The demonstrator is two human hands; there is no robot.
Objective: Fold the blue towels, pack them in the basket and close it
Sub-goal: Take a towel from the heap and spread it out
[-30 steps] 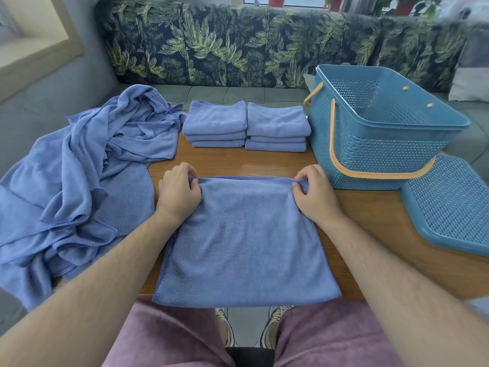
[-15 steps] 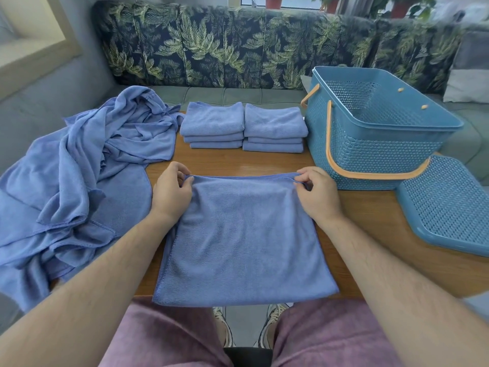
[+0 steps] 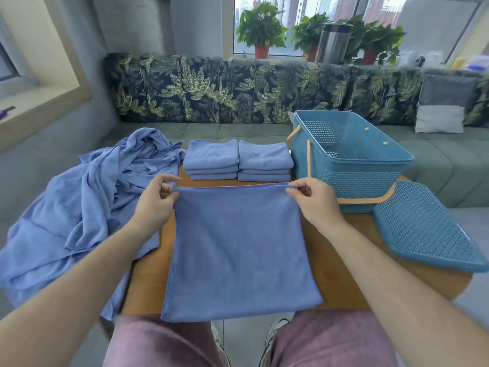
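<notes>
A blue towel (image 3: 238, 250) lies flat on the wooden table (image 3: 341, 271), its near edge hanging over the front. My left hand (image 3: 154, 205) pinches its far left corner and my right hand (image 3: 313, 201) pinches its far right corner, both lifted slightly off the table. Two stacks of folded blue towels (image 3: 238, 161) sit side by side behind it. The blue basket (image 3: 352, 165) with orange handles stands open and empty at the right. Its perforated blue lid (image 3: 423, 226) lies flat on the table beside it.
A heap of unfolded blue towels (image 3: 87, 202) covers the table's left end and spills off it. A leaf-patterned sofa (image 3: 238, 91) runs behind the table, with a grey cushion (image 3: 444, 104) at the right. My knees are under the front edge.
Both hands have raised the towel's far corners off the table, from resting on them to pinching them. The camera has tilted up, showing the window and plants.
</notes>
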